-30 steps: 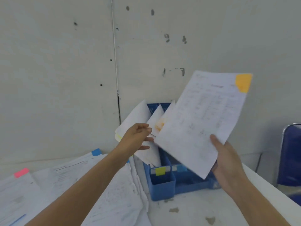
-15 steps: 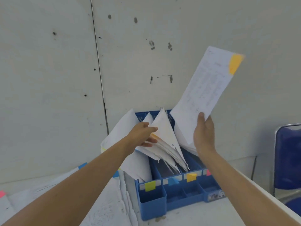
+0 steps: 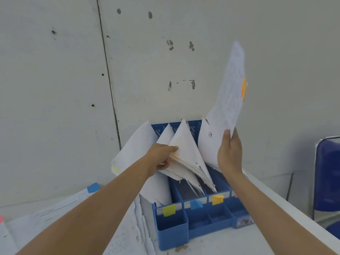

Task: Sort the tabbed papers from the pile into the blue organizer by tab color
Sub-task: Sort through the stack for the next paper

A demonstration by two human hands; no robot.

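The blue organizer (image 3: 200,229) stands against the wall, its slots labelled by a yellow tab (image 3: 169,210), a blue tab (image 3: 196,204) and an orange tab (image 3: 217,199). My right hand (image 3: 229,153) pinches the lower edge of a printed sheet with an orange tab (image 3: 230,92), held upright and edge-on above the right slots. My left hand (image 3: 161,158) grips the stack of filed papers (image 3: 187,157) in the orange slot, pulling them leftward. More filed sheets lean out of the yellow slot (image 3: 132,153).
The unsorted pile (image 3: 60,208) lies on the white table at left, with a blue tab (image 3: 93,187) and a pink tab (image 3: 1,218) showing. A blue chair (image 3: 327,173) stands at the right beyond the table edge. The grey wall is directly behind the organizer.
My right hand has turned the orange-tabbed sheet from facing me to upright and edge-on, closer to the organizer. My left hand took hold of the filed papers and spread them apart.
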